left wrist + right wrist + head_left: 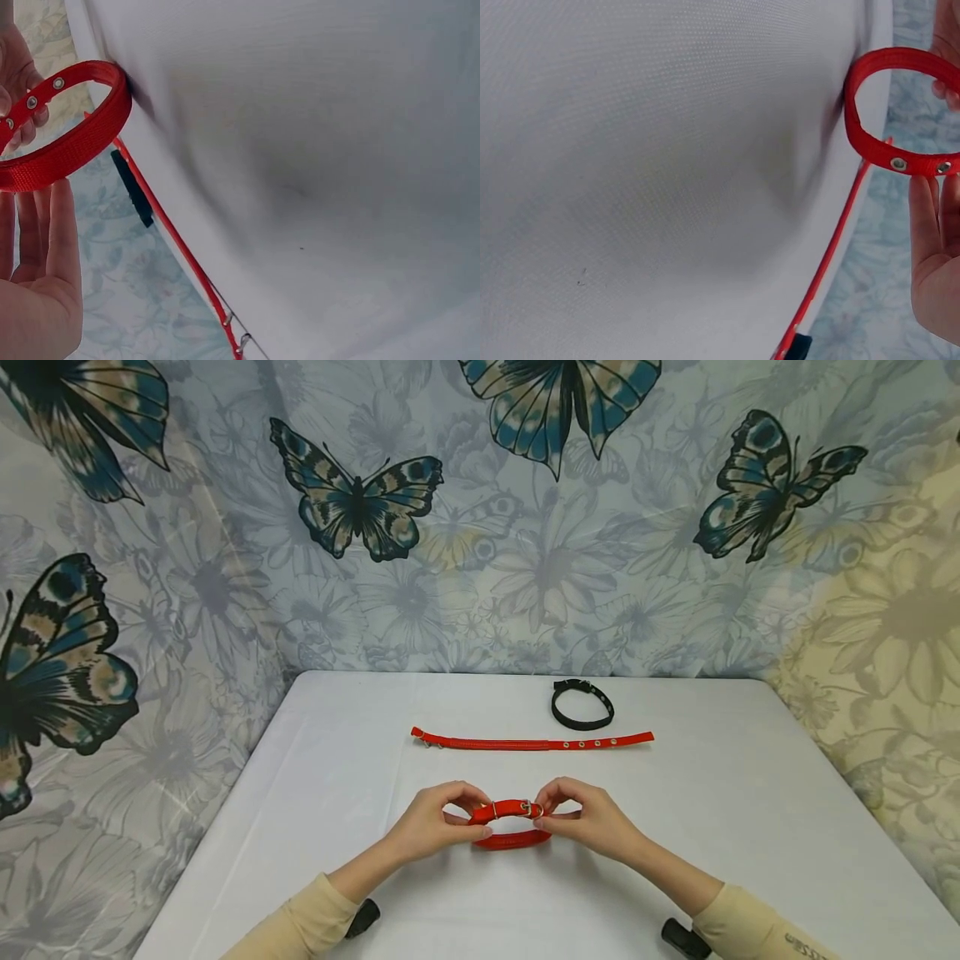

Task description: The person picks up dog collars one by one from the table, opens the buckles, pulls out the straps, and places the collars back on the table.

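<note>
A red collar (512, 841), buckled into a loop, is held by both hands low over the near middle of the table. My left hand (433, 822) pinches its left side between thumb and fingers. On the other side, near the metal buckle and ring, my right hand (592, 818) pinches it too. Metal eyelets show along the strap of the red collar (112, 112) in the left wrist view. The right wrist view shows the collar (855, 127) above the fingers of the right hand (941, 281); its thumb is not visible there.
Behind the hands, a second red collar (495, 745) lies stretched out flat across the white table (315, 777). Farther back, a black collar (582, 724) lies buckled in a loop. A butterfly-patterned cloth (480, 602) hangs behind the table.
</note>
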A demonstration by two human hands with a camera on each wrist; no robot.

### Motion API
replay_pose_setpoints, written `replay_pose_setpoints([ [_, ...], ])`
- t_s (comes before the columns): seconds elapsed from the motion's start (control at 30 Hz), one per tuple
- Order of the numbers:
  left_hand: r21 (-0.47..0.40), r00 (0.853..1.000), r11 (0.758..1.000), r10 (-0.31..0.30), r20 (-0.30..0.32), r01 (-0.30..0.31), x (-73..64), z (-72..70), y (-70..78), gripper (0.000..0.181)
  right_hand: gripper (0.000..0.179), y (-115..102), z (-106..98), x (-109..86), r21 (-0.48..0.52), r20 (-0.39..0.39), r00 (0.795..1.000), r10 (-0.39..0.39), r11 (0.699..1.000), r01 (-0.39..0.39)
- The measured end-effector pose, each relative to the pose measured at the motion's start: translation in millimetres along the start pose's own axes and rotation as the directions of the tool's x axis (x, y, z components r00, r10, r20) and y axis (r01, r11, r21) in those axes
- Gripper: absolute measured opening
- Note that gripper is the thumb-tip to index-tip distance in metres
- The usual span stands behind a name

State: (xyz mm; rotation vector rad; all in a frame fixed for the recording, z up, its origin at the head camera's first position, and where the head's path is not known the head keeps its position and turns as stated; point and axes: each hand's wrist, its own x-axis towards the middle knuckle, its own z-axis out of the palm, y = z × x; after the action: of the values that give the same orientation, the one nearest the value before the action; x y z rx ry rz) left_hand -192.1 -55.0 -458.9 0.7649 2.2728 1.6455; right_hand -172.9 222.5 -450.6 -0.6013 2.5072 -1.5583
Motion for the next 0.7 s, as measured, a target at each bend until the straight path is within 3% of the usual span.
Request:
replay_pose_setpoints([
  [0.3, 0.024, 0.999, 0.999, 0.023, -0.027, -0.023, 2.2, 2.4, 7.5, 0.02, 0.02, -1, 0, 0.4, -0.006, -0.002, 1.0, 0.006, 1.0, -0.006],
  [0.57, 0.015, 0.999, 0.999, 0.035, -0.029, -0.034, -5.2, 0.9, 37.0, 0.018, 0.02, 0, 2, 0.1, 0.007, -0.005, 1.0, 0.004, 1.0, -0.004],
  [0.7, 0.019, 0.998, 0.998, 0.054, -0.033, -0.053, -6.6, 0.0, 40.0, 0.018, 0.021, 0, 2, 0.3, 0.007, -0.006, 1.0, 0.001, 1.0, -0.001],
])
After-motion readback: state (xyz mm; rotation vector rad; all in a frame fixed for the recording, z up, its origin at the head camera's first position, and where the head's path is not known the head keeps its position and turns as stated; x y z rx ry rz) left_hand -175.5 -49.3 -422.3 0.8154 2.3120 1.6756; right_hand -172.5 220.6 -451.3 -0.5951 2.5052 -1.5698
